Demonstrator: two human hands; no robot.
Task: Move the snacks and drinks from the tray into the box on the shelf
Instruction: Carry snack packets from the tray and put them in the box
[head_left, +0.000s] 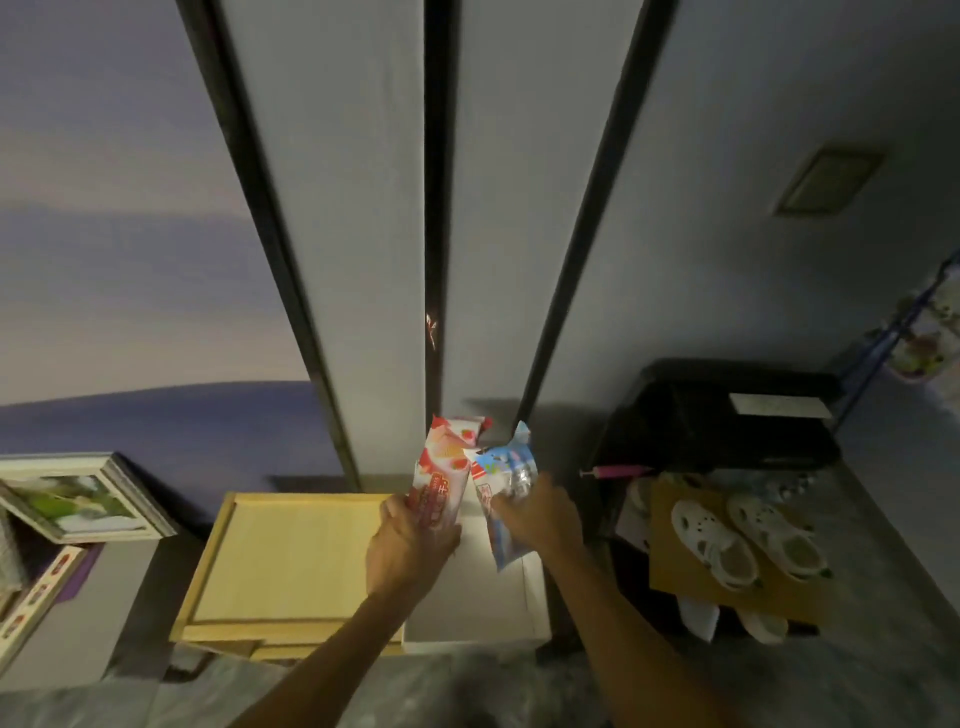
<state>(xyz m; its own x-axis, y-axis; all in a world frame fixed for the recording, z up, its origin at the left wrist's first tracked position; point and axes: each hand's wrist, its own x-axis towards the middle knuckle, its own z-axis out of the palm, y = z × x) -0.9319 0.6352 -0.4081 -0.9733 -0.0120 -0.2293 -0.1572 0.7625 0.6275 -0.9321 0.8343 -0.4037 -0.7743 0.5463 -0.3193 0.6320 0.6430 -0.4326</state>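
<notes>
Artwork in a pale silvery frame (78, 499) leans at my far left, showing something green. Just below it lies a long pale board with red marks (31, 608), too blurred to read.

Next comes the shallow rectangular tray of light wood (280, 561), lying flat with a raised rim all round. Just beside the tray's right end is the open white box (467, 642), and both my hands are over it.

My left hand (410, 540) is curled round the lower end of a red and white snack packet printed with strawberries (444, 478), which stands nearly upright above the box's left side. My right hand (540, 514) grips a blue and white snack packet (498, 467) round its middle. This one tilts, with its top leaning towards the red packet and its lower end hanging down within the outline of the box. The two packets are just beside each other near their tops; whether they touch I cannot tell.

Behind them rise tall pale grey panels (337, 234) split by dark gaps.

Farther right sits a black plastic crate (727, 415), with a small pink rod (618, 472) at its lower left corner. In front of the crate, a pair of white perforated clogs (748, 540) rests on a sheet of brown cardboard (691, 587).
</notes>
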